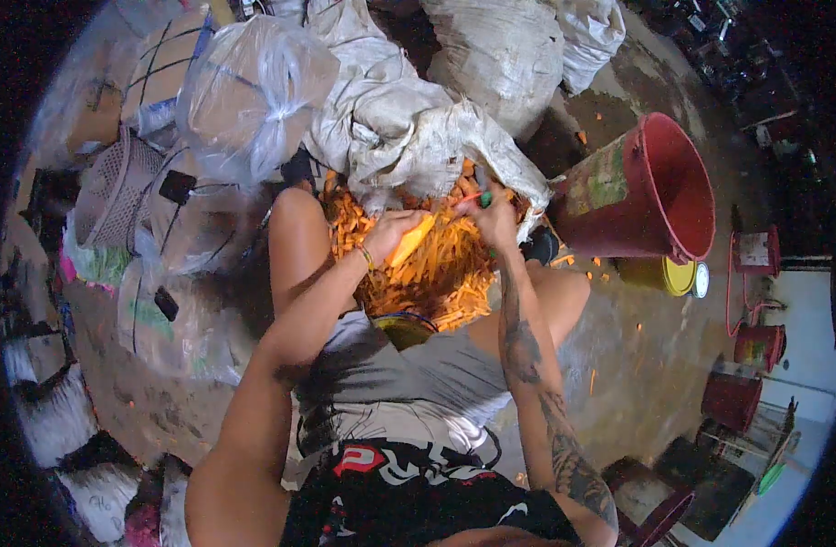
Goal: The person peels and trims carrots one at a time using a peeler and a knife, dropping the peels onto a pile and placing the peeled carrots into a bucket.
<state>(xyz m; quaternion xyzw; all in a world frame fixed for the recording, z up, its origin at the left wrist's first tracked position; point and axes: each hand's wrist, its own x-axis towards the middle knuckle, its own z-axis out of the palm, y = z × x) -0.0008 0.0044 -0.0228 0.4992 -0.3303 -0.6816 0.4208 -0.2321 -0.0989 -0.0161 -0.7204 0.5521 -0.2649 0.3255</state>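
Observation:
My left hand point(390, 233) is closed round a bright orange peeled carrot point(414, 241), which points down and towards me. Just to its right, my right hand point(493, 221) grips a small hand tool point(484, 198) with a red part and a green end; its working end is too blurred to make out. Both hands are above a heap of orange peelings point(450, 269) between my knees. A white woven sack point(409, 137) lies open behind them, with more orange pieces at its mouth.
A large red bucket point(609, 196) leans on its side at the right, beside a yellow bucket point(653, 273). Full sacks point(495, 55) stand at the back. Plastic-wrapped boxes point(244, 91) and a perforated basket point(117, 196) crowd the left. Orange scraps dot the floor.

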